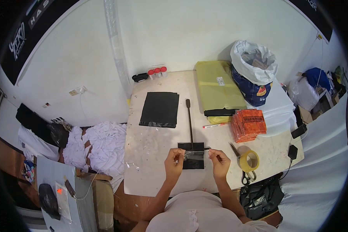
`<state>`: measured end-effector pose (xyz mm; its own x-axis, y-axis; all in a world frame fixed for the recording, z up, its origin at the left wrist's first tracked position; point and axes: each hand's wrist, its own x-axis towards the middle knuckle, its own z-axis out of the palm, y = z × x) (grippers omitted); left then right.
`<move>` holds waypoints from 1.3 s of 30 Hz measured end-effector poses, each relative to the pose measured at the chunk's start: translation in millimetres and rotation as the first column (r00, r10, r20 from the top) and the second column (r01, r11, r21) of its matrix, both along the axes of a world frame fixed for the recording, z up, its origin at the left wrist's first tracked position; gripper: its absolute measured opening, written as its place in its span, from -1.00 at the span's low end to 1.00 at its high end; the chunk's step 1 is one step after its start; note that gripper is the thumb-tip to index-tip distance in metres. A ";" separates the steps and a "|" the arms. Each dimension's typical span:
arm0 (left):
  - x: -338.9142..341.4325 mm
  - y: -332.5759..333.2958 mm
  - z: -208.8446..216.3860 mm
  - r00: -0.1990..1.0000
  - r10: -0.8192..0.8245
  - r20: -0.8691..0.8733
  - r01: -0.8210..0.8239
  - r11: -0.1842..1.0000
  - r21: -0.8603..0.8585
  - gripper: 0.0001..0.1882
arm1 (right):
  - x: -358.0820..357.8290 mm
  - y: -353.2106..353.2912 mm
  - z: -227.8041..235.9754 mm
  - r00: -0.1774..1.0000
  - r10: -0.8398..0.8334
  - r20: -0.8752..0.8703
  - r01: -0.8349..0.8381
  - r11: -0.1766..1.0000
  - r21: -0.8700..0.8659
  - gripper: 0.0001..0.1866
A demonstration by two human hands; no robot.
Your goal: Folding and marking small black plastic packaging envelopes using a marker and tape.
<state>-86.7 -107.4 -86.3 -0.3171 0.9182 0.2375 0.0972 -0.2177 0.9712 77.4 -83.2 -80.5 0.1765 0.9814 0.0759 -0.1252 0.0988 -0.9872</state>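
In front of me on the table lies a small black plastic pouch (pixel 193 164). A shiny, clear-looking strip (pixel 194 155) crosses its upper part. My left hand (pixel 174 161) is closed in a pinch at the strip's left end. My right hand (pixel 219 162), also pinching, is at the right end; its fingertips partly hide what they hold. A thin black piece (pixel 207 148) sticks out beside the right fingertips. Behind the pouch, a long dark rod (pixel 190 123) with a thicker knob end points away from me, its near end meeting the pouch's top edge.
Flat black sheets (pixel 159 109) lie at the back left. To the right are an orange packet stack (pixel 249 125), a marker (pixel 214 125), a tape roll (pixel 249 161) and scissors (pixel 245 178). A yellow package (pixel 218 87) and a filled sack (pixel 253 73) stand behind.
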 end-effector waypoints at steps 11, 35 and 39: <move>-4.5 5.2 15.2 0.976 0.090 -0.197 -0.105 0.992 -0.068 -0.83 | 6.1 4.0 9.5 0.994 0.025 0.108 -0.036 0.994 0.107 -0.88; -18.4 -15.1 25.4 0.964 -0.229 0.138 0.238 0.970 -0.052 -0.83 | 13.1 4.0 21.8 0.988 0.149 0.045 -0.151 0.986 0.064 -0.88; -14.9 -12.2 6.2 0.989 -0.149 0.020 0.151 0.979 -0.138 -0.77 | 1.5 6.3 -12.7 0.993 0.109 -0.033 -0.109 0.994 0.004 -0.87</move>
<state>-101.6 -119.6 -80.1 -0.1751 0.9793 0.1018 0.0639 -0.0918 0.9937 78.9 -77.0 -93.2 0.0707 0.9948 0.0737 -0.1680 0.0848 -0.9821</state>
